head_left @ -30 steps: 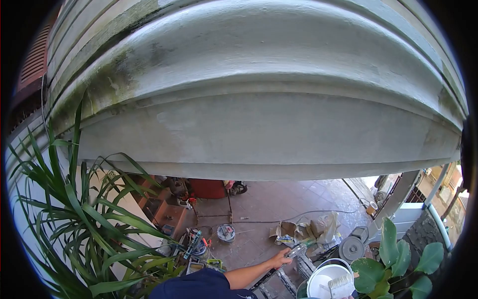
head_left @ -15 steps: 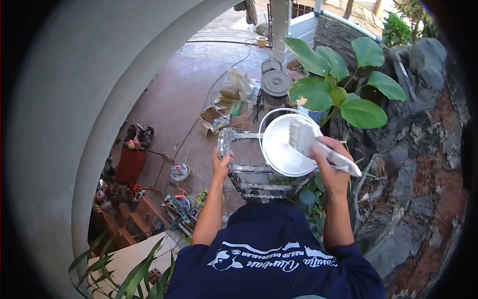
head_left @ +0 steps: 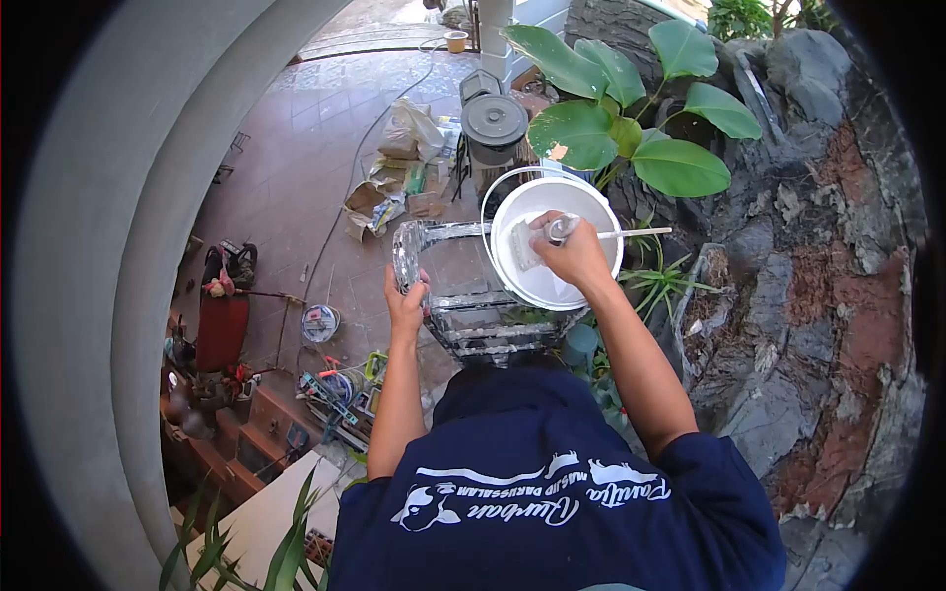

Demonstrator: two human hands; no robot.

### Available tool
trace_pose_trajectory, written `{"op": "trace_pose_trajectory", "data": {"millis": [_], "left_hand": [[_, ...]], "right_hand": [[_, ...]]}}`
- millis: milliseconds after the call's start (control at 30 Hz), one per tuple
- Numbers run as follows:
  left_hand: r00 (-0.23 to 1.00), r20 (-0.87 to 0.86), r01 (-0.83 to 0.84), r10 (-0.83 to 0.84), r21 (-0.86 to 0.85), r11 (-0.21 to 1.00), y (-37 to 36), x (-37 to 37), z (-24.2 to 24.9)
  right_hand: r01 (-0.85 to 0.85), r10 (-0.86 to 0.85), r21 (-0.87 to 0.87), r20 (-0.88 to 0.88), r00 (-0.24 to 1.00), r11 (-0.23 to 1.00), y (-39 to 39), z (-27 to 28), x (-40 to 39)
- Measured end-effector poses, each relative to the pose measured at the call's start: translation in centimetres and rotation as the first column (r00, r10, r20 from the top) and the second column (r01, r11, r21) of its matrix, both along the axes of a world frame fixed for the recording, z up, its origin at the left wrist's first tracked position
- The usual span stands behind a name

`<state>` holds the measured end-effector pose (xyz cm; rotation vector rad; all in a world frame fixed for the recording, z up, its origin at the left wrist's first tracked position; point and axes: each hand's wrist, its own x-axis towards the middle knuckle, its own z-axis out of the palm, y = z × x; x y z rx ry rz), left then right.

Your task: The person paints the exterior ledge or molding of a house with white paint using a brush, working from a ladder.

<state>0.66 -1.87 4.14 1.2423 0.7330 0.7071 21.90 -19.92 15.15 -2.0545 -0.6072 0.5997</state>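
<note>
My left hand (head_left: 406, 303) is wrapped round the side rail of a paint-spattered stepladder (head_left: 404, 253), near its rounded top. In my right hand (head_left: 572, 251) is a wide paintbrush (head_left: 524, 244), its pale bristles lowered into a white bucket (head_left: 537, 197). White paint lies inside the bucket, whose wire handle is tipped to the left. The bucket sits at the right side of the ladder's upper part, overlapping the rungs. A thin pale stick (head_left: 641, 232) juts out to the right of my fingers, past the bucket's rim.
Large green leaves (head_left: 680, 165) and a rough rock wall (head_left: 759, 325) stand close on the right. A grey lidded bin (head_left: 494, 123) and crumpled bags (head_left: 409, 133) are on the tiled floor below. Tools (head_left: 340, 389) lie lower left, beside a small paint pail (head_left: 320, 323).
My right hand has moved left and down over the bucket, bringing the brush from above the rim into it. The left hand keeps its hold on the ladder. The view has shifted.
</note>
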Motion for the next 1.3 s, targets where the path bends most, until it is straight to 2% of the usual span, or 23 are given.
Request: {"op": "trace_pose_trajectory", "data": {"millis": [67, 200, 300, 400, 500, 700, 733, 933, 1133, 1300], "left_hand": [[1.0, 0.025, 0.0, -0.001, 0.051, 0.999, 0.2, 0.1, -0.5], [1.0, 0.012, -0.009, 0.009, 0.003, 1.0, -0.3, 0.0, 0.3], [1.0, -0.008, 0.002, -0.002, 0.026, 1.0, -0.2, 0.1, 0.1], [1.0, -0.02, 0.008, -0.006, 0.069, 0.998, 0.4, -0.3, -1.1], [1.0, -0.024, 0.013, -0.012, 0.044, 0.999, 0.3, -0.2, -1.0], [0.999, -0.033, 0.025, -0.024, 0.036, 0.999, 0.6, -0.4, -1.7], [0.999, -0.036, 0.023, -0.022, 0.018, 1.0, 0.5, -0.4, -1.6], [0.999, -0.03, 0.021, -0.021, -0.006, 1.0, 0.4, -0.4, -1.3], [0.999, -0.049, 0.014, -0.013, 0.009, 1.0, 0.4, -0.4, -1.0], [0.999, -0.052, 0.003, -0.003, 0.007, 1.0, 0.4, -0.5, -1.6]], "right_hand": [[-0.008, 0.008, -0.012, -0.009, 1.0, 1.0, 0.4, -1.0, 0.7], [-0.037, 0.037, -0.107, -0.001, 0.999, 0.994, 1.0, -0.9, 0.7], [-0.128, 0.13, -0.026, 0.148, 0.98, 0.991, 0.9, -2.1, 0.4], [-0.178, 0.173, -0.033, -0.123, 0.977, 0.983, 1.0, -1.6, 0.5], [-0.069, 0.09, 0.067, -0.407, 0.909, 0.995, 0.7, -0.8, 0.9], [0.228, -0.009, 0.27, -0.626, 0.779, 0.935, -1.6, 2.1, 1.1], [0.282, -0.028, 0.31, -0.627, 0.778, 0.908, -1.9, 2.3, 0.9], [0.367, 0.0, 0.388, -0.686, 0.727, 0.845, -3.5, 3.2, 0.8], [0.448, -0.064, 0.422, -0.668, 0.741, 0.788, -3.9, 2.6, -0.1], [0.551, -0.079, 0.439, -0.727, 0.682, 0.71, -3.8, 1.8, -1.8]]}}
